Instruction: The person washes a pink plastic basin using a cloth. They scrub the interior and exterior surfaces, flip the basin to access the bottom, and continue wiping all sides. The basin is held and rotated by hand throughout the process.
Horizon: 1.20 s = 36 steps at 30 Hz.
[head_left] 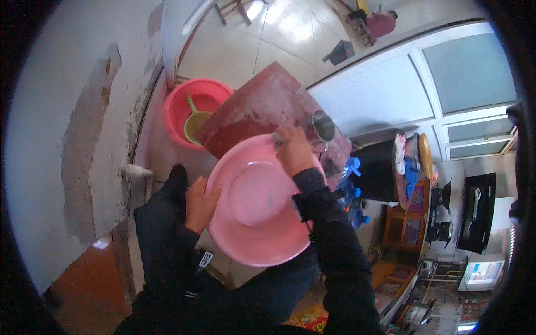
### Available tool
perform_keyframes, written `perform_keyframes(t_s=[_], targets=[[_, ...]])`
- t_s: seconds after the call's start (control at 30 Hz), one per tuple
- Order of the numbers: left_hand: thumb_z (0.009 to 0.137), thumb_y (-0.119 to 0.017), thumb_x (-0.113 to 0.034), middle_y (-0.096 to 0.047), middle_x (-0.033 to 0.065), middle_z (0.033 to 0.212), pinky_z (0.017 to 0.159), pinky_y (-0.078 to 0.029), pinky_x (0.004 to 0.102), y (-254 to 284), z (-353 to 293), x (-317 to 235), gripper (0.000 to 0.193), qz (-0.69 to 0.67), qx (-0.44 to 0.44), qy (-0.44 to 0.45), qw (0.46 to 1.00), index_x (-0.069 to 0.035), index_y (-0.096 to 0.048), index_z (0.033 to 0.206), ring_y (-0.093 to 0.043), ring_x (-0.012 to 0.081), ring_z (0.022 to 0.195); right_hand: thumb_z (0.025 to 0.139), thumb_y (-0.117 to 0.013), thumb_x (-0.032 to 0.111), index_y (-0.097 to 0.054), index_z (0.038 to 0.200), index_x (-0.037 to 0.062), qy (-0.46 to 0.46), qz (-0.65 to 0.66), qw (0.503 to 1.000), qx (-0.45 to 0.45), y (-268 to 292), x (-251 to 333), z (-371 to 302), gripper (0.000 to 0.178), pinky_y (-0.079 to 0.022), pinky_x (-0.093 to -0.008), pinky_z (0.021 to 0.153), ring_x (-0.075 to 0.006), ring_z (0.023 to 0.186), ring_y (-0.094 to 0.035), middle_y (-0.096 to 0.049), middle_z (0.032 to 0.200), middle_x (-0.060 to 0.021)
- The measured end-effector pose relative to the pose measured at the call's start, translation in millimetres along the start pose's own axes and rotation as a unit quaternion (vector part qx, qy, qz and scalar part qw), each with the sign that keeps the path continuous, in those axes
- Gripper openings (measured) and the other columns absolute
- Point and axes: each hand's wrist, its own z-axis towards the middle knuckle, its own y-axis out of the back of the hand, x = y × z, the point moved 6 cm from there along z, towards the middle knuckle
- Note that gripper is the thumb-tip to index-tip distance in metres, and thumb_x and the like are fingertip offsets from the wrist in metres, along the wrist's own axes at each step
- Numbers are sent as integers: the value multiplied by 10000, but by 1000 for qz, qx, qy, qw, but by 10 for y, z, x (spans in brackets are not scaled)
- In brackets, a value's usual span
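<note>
Hands are gripping the pink basin (257,204) above the red bucket (192,109), left hand (200,204) and right hand (293,151) closed on opposite rims, so wet fingers could be slipping and dropping it.

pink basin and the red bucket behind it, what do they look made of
The pink basin, held at its rim by the left hand and right hand, looks like moulded plastic: even colour, a smooth, slightly glossy surface, a thin rolled rim. The red bucket also looks plastic, with the same uniform colour and soft sheen. The ladle inside it seems to be yellow-green plastic.
</note>
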Motion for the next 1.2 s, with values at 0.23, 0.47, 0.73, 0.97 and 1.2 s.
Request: perform_keyframes(t_s=[0.23,0.47,0.73,0.97,1.2], targets=[[912,-723,-127,-650,203,891,718,-486,434,-5,3,-57,163,-12,-15,2,1000,30,-698,949,-640,367,813,851,-667,106,-654,1169,60,-66,-9,997,37,-217,-70,-3,322,-496,-492,935,-395,1102,-570,-651,1137,-154],[923,-712,-120,-620,196,838,703,-479,446,21,5,-52,141,11,-50,-58,997,18,-705,953,-614,364,776,894,-634,158,-638,1161,32,-265,82,960,35,179,-690,-990,295,-533,-503,877,-452,1023,-630,-651,1096,-244],[932,-698,-138,-640,216,882,734,-491,435,64,9,-6,177,57,-40,-49,996,27,-701,998,-635,377,817,945,-550,181,-572,1241,14,-445,126,886,-41,108,-611,-2635,341,-524,-569,810,-524,922,-660,-693,1019,-303],[936,-692,-158,-688,213,964,796,-508,407,-28,114,286,227,-18,-23,-21,999,42,-699,1043,-667,374,892,974,-605,210,-549,1188,5,-502,224,834,-40,144,15,-3377,302,-534,-520,726,-487,835,-681,-691,930,-294],[934,-709,-177,-680,213,950,793,-502,406,-3,83,155,250,41,-4,-29,999,48,-697,1043,-656,356,865,879,-694,146,-614,1064,2,-365,101,923,-72,894,-91,-2512,248,-520,-478,744,-417,914,-654,-632,1003,-229]])
